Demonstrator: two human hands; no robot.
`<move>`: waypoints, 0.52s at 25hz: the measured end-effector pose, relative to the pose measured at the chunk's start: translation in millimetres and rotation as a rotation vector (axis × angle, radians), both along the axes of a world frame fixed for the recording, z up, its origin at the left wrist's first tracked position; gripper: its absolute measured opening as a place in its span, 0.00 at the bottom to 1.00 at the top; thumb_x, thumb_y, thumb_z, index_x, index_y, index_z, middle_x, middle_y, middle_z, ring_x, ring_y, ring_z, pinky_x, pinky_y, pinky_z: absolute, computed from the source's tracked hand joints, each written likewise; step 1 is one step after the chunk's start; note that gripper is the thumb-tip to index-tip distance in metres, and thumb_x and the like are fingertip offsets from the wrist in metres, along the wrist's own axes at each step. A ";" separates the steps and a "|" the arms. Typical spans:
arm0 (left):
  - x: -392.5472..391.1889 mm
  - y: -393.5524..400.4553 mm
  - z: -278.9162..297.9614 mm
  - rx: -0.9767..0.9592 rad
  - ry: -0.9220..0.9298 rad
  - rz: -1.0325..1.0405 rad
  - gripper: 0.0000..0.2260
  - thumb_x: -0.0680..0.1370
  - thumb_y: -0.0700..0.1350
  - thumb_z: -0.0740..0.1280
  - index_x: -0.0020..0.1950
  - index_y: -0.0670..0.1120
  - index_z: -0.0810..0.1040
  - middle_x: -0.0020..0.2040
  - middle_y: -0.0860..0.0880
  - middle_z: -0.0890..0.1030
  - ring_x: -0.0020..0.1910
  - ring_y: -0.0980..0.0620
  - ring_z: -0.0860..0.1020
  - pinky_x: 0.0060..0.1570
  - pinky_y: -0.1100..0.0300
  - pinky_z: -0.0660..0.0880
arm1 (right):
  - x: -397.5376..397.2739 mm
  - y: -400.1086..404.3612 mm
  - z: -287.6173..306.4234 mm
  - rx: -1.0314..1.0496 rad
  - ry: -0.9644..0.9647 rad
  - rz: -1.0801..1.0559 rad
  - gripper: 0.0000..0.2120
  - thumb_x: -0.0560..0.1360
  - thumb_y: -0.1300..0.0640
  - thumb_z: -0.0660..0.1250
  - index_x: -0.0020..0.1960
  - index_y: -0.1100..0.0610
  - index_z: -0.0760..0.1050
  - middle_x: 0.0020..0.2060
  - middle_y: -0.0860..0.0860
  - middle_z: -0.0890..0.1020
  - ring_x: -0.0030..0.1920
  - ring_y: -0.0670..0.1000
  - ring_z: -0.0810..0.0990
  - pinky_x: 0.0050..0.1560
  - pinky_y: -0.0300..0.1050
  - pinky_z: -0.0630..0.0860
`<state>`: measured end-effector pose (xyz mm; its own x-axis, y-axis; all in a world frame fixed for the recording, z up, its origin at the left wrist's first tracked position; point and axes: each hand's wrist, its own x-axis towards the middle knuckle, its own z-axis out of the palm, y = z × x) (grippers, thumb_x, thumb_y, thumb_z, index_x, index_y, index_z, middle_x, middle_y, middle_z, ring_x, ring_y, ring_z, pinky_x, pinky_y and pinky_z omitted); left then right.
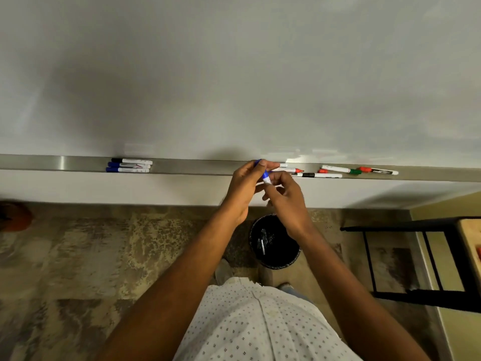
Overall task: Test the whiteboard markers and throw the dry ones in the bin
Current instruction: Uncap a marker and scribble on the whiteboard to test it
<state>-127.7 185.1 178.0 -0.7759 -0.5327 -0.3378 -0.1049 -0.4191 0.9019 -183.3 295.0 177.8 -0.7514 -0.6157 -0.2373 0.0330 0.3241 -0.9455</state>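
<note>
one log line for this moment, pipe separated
both hands on blue marker | left hand holds cap end | right hand pinches barrel | bin on floor below | board unmarked

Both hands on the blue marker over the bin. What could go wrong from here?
1. The cap is in the left hand and the blue marker in the right hand, directly above the open bin; a loose grip could drop either in untested.
2. Markers crowd the tray just behind the hands; a knuckle may knock the red marker off.
</note>
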 end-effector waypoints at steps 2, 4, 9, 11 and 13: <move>-7.5 16.0 9.3 -0.001 0.018 -0.028 0.14 0.85 0.47 0.59 0.57 0.40 0.82 0.60 0.48 0.84 0.60 0.47 0.82 0.64 0.45 0.76 | -3.6 13.3 9.8 -0.034 -0.068 -0.019 0.05 0.83 0.57 0.63 0.56 0.53 0.78 0.47 0.51 0.83 0.40 0.48 0.80 0.40 0.41 0.75; -15.3 33.1 18.7 0.007 0.046 -0.042 0.13 0.86 0.46 0.59 0.55 0.41 0.81 0.60 0.47 0.84 0.61 0.47 0.82 0.64 0.45 0.76 | -10.2 26.8 20.4 -0.097 -0.114 -0.029 0.07 0.85 0.54 0.61 0.55 0.52 0.78 0.41 0.49 0.81 0.37 0.49 0.76 0.36 0.39 0.72; -30.2 72.3 43.7 -0.070 0.054 -0.060 0.17 0.86 0.51 0.57 0.47 0.50 0.83 0.57 0.47 0.85 0.51 0.45 0.79 0.40 0.62 0.74 | -17.0 57.6 37.8 -0.159 -0.097 -0.002 0.13 0.87 0.51 0.58 0.51 0.55 0.77 0.34 0.47 0.75 0.31 0.44 0.70 0.32 0.38 0.67; -34.2 83.8 50.7 -0.074 0.052 -0.042 0.18 0.86 0.51 0.57 0.45 0.47 0.81 0.55 0.46 0.86 0.52 0.46 0.82 0.42 0.62 0.76 | -18.3 65.9 40.9 -0.150 -0.087 -0.006 0.13 0.87 0.50 0.56 0.60 0.53 0.78 0.34 0.42 0.76 0.32 0.42 0.70 0.32 0.37 0.67; -36.7 93.7 55.1 -0.064 0.057 -0.034 0.17 0.86 0.51 0.57 0.49 0.43 0.79 0.55 0.45 0.86 0.55 0.46 0.83 0.50 0.55 0.78 | -20.5 72.1 46.0 -0.156 -0.069 -0.004 0.15 0.87 0.49 0.56 0.68 0.48 0.77 0.41 0.43 0.82 0.32 0.41 0.71 0.32 0.36 0.68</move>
